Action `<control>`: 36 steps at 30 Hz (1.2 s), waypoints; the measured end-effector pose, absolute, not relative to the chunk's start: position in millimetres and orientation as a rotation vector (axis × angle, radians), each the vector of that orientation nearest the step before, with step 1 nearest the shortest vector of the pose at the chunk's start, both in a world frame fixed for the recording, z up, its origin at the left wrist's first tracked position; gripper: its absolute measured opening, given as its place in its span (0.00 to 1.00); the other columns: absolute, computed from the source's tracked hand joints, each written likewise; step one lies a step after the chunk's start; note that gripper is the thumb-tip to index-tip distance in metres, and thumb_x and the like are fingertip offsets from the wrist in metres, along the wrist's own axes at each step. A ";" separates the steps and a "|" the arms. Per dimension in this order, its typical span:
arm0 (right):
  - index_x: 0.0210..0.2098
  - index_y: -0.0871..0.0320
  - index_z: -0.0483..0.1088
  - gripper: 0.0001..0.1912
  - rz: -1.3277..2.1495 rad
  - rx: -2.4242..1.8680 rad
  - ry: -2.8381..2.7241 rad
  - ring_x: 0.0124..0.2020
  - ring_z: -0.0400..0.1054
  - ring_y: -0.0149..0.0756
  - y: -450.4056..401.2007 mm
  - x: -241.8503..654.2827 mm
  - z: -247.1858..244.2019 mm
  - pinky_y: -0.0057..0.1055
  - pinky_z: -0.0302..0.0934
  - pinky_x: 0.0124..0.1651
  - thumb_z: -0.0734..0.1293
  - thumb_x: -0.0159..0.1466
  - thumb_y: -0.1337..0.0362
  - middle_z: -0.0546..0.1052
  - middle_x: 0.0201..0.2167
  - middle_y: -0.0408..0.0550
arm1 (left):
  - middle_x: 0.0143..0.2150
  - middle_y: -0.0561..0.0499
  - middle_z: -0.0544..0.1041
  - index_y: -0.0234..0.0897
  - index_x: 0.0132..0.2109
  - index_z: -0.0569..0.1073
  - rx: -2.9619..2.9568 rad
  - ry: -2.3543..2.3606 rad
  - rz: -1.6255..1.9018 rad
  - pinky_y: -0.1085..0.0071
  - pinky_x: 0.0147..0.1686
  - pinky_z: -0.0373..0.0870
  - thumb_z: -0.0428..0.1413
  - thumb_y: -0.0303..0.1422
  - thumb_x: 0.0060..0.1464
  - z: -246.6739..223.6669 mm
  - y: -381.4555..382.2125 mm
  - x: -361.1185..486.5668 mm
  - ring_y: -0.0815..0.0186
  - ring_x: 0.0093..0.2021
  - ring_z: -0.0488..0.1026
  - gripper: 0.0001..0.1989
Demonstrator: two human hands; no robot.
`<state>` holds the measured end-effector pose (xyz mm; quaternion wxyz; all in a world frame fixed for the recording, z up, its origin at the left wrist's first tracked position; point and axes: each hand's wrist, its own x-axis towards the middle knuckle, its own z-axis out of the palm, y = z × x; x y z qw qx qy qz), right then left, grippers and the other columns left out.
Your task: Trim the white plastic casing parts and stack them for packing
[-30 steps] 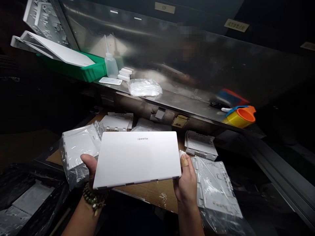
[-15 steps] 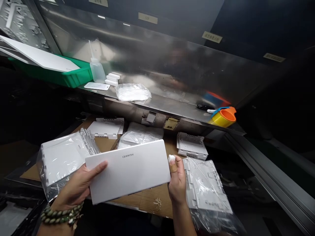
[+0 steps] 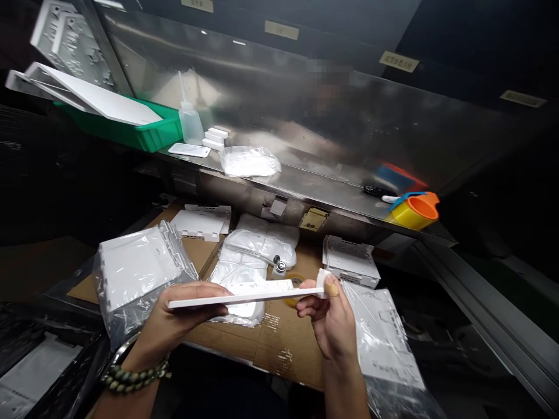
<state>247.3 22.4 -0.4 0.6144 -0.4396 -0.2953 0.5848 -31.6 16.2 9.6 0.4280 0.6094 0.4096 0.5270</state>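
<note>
White panel point(image 3: 257, 296), seemingly plastic, is gripped by left hand point(image 3: 192, 302); right hand point(image 3: 334, 314) pinches wipe point(image 3: 322, 279) at its edge.

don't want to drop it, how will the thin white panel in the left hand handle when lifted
The white panel will probably feel stiff, its long edge running straight out from the left hand. It looks thin, so it is likely light for its length. The smooth-looking edge might slip in a loose grip.
</note>
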 end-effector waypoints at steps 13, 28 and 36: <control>0.25 0.59 0.71 0.23 1.298 -0.974 -0.581 0.23 0.68 0.31 19.5 242.2 -8.2 0.27 0.66 0.29 0.66 0.68 0.48 0.73 0.20 0.43 | 0.46 0.40 0.85 0.41 0.40 0.87 1.522 0.944 1.533 0.50 0.72 0.52 0.57 0.67 0.47 -4.0 16.7 -24.7 0.44 0.60 0.73 0.35; 0.48 0.52 0.75 0.11 0.618 -1.242 -1.273 0.55 0.69 0.43 17.1 247.0 -22.8 0.40 0.63 0.58 0.69 0.68 0.56 0.76 0.52 0.51 | 0.61 0.30 0.77 0.28 0.73 0.58 0.075 0.471 1.188 0.37 0.62 0.68 0.50 0.37 0.68 8.4 31.0 -20.8 0.39 0.58 0.77 0.31; 0.51 0.53 0.76 0.13 0.599 -0.783 -1.892 0.40 0.73 0.37 -15.9 162.3 23.3 0.34 0.70 0.43 0.70 0.67 0.69 0.77 0.40 0.49 | 0.62 0.38 0.77 0.42 0.74 0.56 0.087 0.597 1.392 0.45 0.61 0.72 0.55 0.31 0.66 42.3 30.6 18.7 0.47 0.55 0.80 0.32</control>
